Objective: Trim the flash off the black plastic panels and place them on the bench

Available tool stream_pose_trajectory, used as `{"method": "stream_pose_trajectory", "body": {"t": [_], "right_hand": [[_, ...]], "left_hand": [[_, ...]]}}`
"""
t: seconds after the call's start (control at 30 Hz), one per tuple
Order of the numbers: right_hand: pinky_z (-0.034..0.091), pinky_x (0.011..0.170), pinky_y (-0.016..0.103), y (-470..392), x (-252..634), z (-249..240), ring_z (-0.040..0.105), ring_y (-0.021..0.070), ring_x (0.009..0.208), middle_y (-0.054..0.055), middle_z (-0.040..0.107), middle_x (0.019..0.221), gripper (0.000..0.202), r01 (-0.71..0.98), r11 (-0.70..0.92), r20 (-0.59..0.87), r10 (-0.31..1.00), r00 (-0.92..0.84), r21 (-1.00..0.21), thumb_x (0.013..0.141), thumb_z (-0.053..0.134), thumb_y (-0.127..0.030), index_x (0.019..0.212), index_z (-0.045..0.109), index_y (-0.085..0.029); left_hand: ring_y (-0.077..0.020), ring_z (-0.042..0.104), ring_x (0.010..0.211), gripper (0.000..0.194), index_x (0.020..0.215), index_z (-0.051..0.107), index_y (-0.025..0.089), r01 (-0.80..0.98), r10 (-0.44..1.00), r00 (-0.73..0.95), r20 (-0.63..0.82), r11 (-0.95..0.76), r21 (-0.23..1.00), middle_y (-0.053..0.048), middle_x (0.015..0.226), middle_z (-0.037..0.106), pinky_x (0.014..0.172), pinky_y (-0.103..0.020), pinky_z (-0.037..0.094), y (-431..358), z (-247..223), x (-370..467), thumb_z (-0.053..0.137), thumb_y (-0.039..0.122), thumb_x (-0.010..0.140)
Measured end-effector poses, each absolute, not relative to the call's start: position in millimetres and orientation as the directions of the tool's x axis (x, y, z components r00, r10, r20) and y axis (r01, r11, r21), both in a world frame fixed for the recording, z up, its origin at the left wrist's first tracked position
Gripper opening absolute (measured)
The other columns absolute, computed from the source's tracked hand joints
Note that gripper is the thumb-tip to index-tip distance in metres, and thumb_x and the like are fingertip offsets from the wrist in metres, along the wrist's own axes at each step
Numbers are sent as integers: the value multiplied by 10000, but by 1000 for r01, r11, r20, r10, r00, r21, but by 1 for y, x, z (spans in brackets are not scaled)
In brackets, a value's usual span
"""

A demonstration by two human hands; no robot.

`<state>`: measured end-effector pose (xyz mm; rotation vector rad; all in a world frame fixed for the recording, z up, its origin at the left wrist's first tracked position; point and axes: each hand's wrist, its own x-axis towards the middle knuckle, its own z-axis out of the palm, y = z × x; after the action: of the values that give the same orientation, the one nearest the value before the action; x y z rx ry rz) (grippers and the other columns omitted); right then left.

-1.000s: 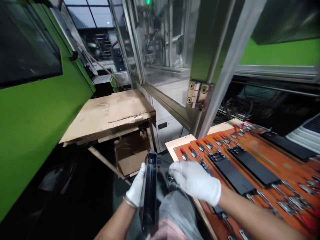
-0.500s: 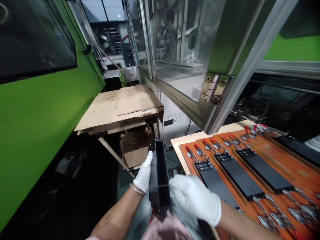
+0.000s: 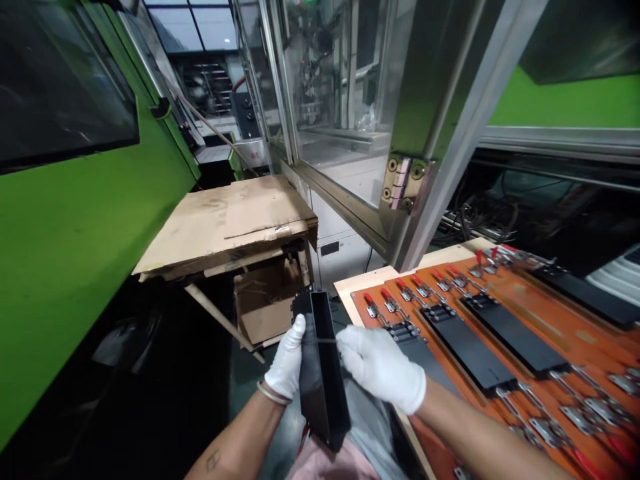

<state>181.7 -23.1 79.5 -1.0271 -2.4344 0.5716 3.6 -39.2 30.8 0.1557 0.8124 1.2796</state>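
Observation:
A long black open-sided box [image 3: 323,373] is held upright in front of my body, tilted slightly. My left hand [image 3: 287,360], in a white glove, grips its left side, thumb up along the wall. At its right edge is my right hand [image 3: 380,370], also white-gloved, with the fingers pinched together. A thin dark strip or tool [image 3: 326,341] runs from those fingertips across the box's opening; its exact shape is too small to tell.
An orange fixture board [image 3: 450,407] with red-handled clamps and black panels [image 3: 467,350] lies at the right. Ahead stands a cardboard-topped table [image 3: 225,217]. A metal-framed door [image 3: 350,190] is beyond; a green machine [image 3: 65,220] is at the left.
My right hand has moved up along the box with the thin dark piece. The box's lower end has swung a little right, and its opening shows more. The camera view has shifted slightly.

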Motion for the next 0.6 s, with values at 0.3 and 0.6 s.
{"method": "stream_pose_trajectory", "body": {"t": [0.3, 0.6], "right_hand": [[308, 568, 240, -9, 165, 86, 454, 130, 587, -7, 520, 616, 306, 531, 483, 215, 846, -488, -696, 922, 357, -238, 631, 442, -195], [287, 550, 228, 2, 155, 82, 437, 113, 560, -17, 499, 590, 325, 558, 357, 183, 921, -344, -749, 943, 326, -223, 636, 430, -190]], "left_hand": [[-268, 716, 841, 399, 884, 695, 128, -772, 875, 19, -484, 320, 549, -78, 758, 745, 822, -384, 564, -36, 29, 10, 715, 498, 736], [-283, 702, 922, 467, 873, 711, 153, -703, 914, -181, -362, 137, 698, -58, 807, 758, 867, -402, 551, -33, 8, 10, 798, 526, 605]]}}
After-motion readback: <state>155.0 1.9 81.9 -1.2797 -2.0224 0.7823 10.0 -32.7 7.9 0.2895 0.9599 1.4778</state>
